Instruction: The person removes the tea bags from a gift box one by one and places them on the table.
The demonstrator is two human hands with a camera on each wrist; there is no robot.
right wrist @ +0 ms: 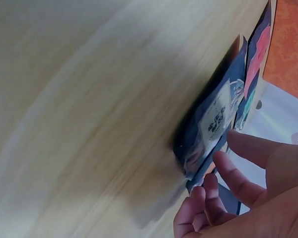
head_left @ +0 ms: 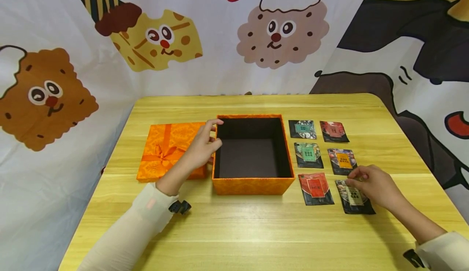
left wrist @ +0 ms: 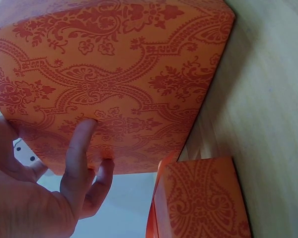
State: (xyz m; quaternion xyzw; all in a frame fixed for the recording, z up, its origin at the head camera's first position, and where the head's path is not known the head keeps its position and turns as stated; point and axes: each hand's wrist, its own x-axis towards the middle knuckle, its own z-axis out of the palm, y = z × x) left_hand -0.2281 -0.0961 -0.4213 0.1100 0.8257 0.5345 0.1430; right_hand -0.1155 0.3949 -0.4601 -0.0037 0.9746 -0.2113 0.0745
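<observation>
An orange box (head_left: 253, 186) with a black inside stands without its lid in the middle of the table. My left hand (head_left: 200, 146) rests at its left wall, with fingers (left wrist: 78, 153) touching the patterned outside. My right hand (head_left: 377, 185) is over the black packet with a pale label (head_left: 355, 197), the nearest one at right. In the right wrist view, the thumb and index finger are apart, close to that packet (right wrist: 213, 119); whether they touch it I cannot tell. A red packet (head_left: 316, 189) lies to its left, and an orange-labelled packet (head_left: 342, 161) behind it.
The orange lid with a ribbon bow (head_left: 172, 134) lies left of the box, partly behind my left arm. Further packets, green-labelled (head_left: 308, 155), teal-labelled (head_left: 302, 129) and red (head_left: 334, 131), lie right of the box. A cartoon-printed cloth (head_left: 216, 79) hangs behind the wooden table (head_left: 238, 238).
</observation>
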